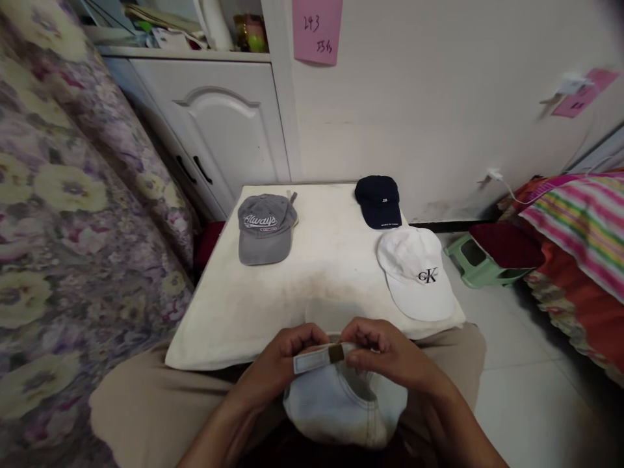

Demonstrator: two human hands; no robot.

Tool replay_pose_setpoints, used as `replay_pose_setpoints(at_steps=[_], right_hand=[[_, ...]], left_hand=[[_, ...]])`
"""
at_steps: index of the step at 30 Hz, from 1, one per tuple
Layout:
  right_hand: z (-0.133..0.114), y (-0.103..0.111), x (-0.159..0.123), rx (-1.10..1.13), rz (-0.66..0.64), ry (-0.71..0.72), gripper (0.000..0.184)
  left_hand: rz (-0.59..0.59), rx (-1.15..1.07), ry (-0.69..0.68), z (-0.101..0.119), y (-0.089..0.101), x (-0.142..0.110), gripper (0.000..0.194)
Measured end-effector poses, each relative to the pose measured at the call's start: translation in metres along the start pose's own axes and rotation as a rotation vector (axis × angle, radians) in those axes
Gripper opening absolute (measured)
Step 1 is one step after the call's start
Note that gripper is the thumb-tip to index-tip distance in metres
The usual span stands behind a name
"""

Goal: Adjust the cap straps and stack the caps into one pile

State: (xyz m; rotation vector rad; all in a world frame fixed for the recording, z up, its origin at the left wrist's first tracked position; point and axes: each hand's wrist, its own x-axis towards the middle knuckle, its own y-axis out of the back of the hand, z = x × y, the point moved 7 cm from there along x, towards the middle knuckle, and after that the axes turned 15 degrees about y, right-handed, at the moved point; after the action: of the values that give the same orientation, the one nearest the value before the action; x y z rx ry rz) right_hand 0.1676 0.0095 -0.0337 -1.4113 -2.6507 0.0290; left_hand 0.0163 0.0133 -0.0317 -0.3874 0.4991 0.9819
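My left hand [273, 367] and right hand [392, 357] pinch the strap [310, 361], fingertips nearly together, pale cap [324, 406] off the table's [331, 240] near edge.
I'd keep it flat by the slider [336, 353] (light pinch); left on the table, "Always" on the gray cap [264, 244]; beyond, "243" on the note [316, 32].

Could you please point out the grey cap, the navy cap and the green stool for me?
Grey cap [264, 248], head view: on its brim.
Navy cap [375, 190], head view: on its crown.
Green stool [474, 275], head view: on its side.
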Motion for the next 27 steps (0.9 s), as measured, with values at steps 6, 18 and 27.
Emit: replay_pose_setpoints(at_steps=[6,18,27], right_hand=[[-0.002,0.0,0.004,-0.07,0.032,0.05,0.013],[0.004,0.024,-0.003,-0.064,0.062,-0.013,0.026],[-0.01,0.037,0.0,-0.391,0.201,0.158,0.027]], left_hand=[[-0.039,0.108,0.023,0.0,-0.006,-0.001,0.031],[0.004,0.074,-0.009,0.0,-0.016,0.001,0.035],[0.014,0.052,0.024,-0.001,-0.017,0.004,0.03]])
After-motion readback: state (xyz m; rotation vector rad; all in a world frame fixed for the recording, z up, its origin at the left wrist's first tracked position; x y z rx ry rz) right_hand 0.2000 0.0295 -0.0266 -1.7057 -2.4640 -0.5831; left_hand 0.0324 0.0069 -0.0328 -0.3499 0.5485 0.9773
